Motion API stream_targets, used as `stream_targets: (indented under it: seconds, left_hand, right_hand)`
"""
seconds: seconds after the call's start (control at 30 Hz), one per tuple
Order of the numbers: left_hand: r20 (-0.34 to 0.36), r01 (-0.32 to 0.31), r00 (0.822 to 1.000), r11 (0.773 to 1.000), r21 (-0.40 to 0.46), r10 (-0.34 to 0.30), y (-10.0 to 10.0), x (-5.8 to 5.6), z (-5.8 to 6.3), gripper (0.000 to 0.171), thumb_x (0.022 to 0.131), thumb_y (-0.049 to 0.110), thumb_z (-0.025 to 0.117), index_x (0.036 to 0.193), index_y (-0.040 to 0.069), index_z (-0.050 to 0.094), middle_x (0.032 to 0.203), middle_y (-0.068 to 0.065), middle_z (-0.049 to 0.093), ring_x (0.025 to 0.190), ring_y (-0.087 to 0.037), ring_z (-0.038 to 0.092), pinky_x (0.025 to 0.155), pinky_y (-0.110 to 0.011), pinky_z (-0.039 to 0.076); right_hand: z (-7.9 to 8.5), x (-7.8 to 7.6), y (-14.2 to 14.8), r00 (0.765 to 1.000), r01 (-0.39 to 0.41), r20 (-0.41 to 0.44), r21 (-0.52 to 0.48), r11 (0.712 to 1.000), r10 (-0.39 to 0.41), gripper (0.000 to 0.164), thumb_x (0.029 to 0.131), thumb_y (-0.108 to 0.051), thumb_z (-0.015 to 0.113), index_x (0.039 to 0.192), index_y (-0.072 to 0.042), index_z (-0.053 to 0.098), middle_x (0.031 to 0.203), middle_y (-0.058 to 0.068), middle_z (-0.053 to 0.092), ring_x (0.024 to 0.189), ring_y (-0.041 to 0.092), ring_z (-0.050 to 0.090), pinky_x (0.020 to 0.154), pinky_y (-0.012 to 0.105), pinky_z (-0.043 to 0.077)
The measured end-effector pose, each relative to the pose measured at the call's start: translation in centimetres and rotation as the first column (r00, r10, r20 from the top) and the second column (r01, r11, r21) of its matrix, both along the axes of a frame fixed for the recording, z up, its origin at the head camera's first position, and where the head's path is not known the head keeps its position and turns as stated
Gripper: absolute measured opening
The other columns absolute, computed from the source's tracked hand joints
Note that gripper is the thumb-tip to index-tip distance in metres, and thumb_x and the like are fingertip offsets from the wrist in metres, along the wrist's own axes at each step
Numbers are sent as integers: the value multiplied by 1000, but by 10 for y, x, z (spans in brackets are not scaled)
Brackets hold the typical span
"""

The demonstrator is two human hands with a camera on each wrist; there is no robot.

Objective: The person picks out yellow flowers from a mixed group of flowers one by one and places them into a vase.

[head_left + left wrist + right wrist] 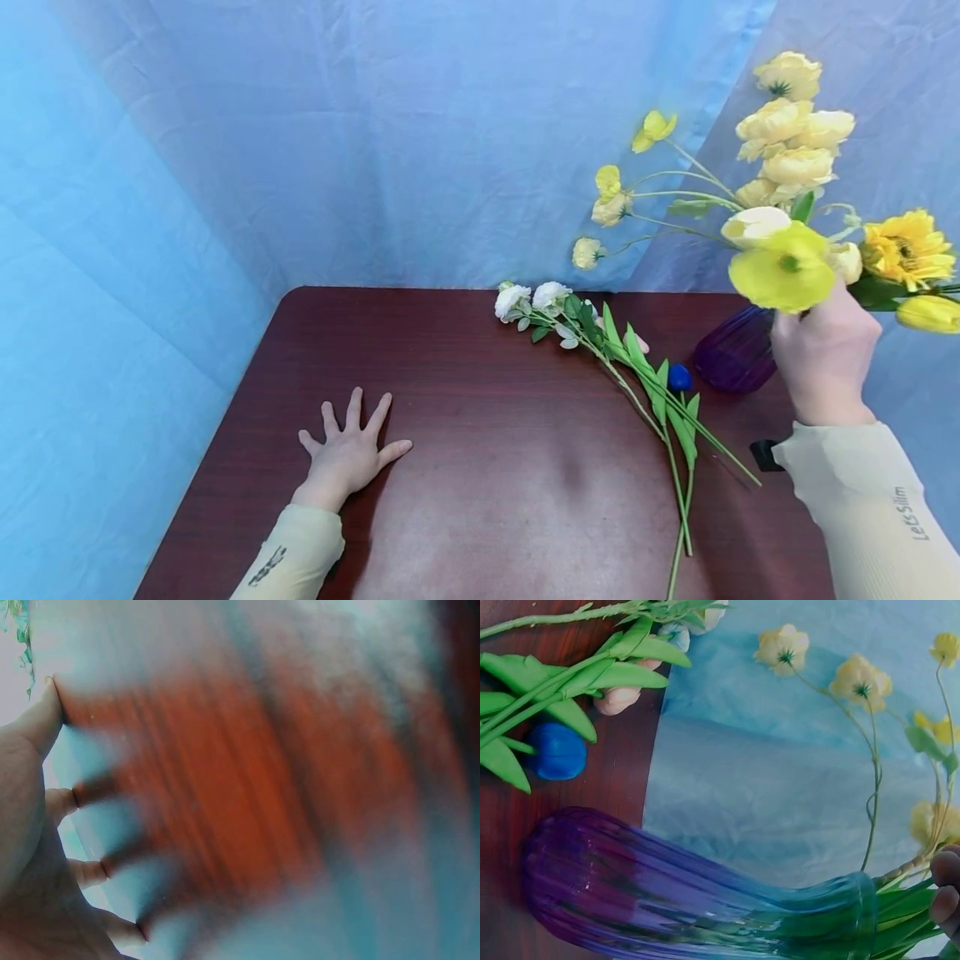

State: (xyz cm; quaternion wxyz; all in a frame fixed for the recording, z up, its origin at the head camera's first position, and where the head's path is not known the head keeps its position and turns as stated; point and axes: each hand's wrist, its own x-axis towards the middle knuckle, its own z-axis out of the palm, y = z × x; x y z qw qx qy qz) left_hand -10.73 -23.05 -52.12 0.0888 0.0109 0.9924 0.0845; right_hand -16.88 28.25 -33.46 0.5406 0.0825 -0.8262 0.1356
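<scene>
My right hand grips a bunch of flower stems just above the mouth of a ribbed glass vase, purple at its base and blue toward the rim. Green stems run down inside the vase in the right wrist view. Above the hand spread pale yellow blossoms, a bright yellow poppy-like flower, a sunflower and a yellow tulip. Only fingertips of that hand show in the right wrist view. My left hand lies palm down on the table, fingers spread, holding nothing.
Left of the vase, white flowers, a blue tulip and a pinkish tulip lie with crossed stems on the dark red-brown table. Blue cloth hangs behind. A small black object sits by the right cuff.
</scene>
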Motion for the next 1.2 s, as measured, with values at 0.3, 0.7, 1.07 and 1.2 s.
stream_targets:
  seconds: [0.3,0.7,1.07,1.2]
  left_hand:
    - [8,-4,1000,1000,-15,4,1,0,-1,88,86,76,43,155,31,14,159,-21,3,134,-60,1,89,-86,11]
    - [17,-5,1000,1000,-18,6,1,0,-1,88,86,76,44,155,30,14,159,-22,3,134,-60,1,90,-86,12]
    - [14,-2,1000,1000,8,2,1,0,-1,88,85,75,47,155,29,18,158,-22,7,134,-61,4,89,-86,13]
    - [18,-29,999,997,76,28,-3,-2,2,87,85,73,50,154,27,23,157,-23,11,134,-61,6,89,-86,13]
  right_hand:
    - [-15,-1,21,989,115,101,-58,992,-109,25,97,-19,53,95,4,64,77,29,65,53,50,50,47,64,32]
    - [-34,1,38,975,172,164,-131,976,-149,27,96,-21,54,85,3,63,63,24,57,50,47,46,50,63,31]
    - [-57,15,40,980,162,143,-189,968,-136,26,97,-14,50,110,-1,67,82,27,66,65,46,56,56,64,35]
    - [-70,22,34,983,156,122,-191,969,-134,26,97,-14,47,106,3,65,86,27,64,70,44,55,57,61,37]
